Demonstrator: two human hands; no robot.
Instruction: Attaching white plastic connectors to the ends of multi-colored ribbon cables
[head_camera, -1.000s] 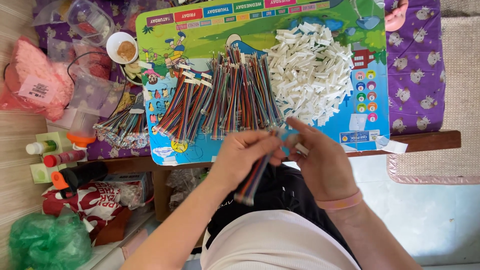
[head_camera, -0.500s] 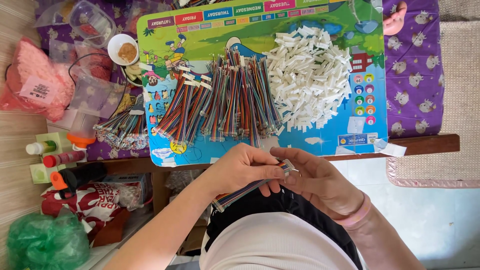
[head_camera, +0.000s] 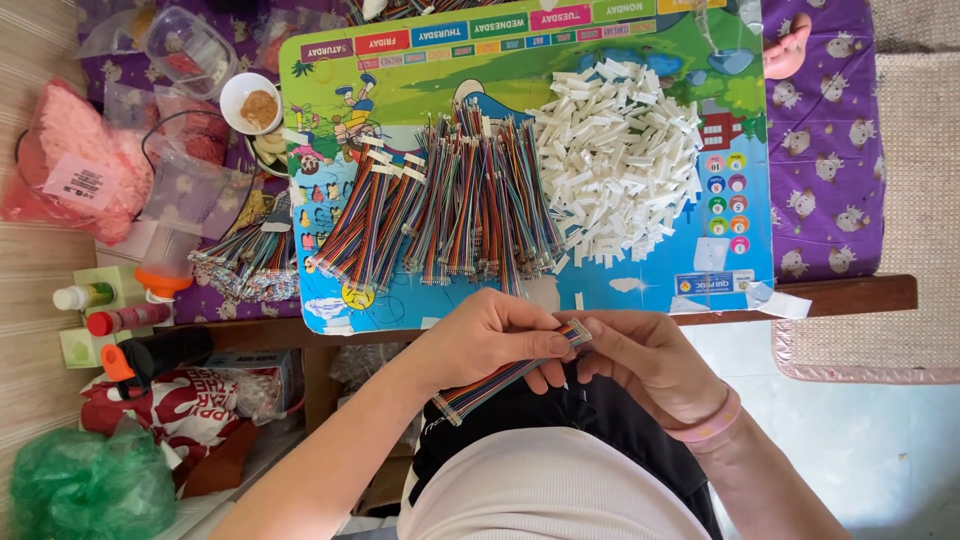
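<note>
Pinching one flat multicoloured ribbon cable (head_camera: 505, 375) over the lap, just below the table (head_camera: 850, 293) edge. Left hand (head_camera: 490, 335) closed around its middle, thumb and fingers pressed on the strands; right hand (head_camera: 645, 365) fingertips nipping the upper end at the connector. Likely step: fitting or checking that cable end. Next move seems to need a steady grip and fine alignment at the tip. On the colourful mat (head_camera: 420, 60): pile of similar cables (head_camera: 450, 205), heap of white strips (head_camera: 620, 165).
</note>
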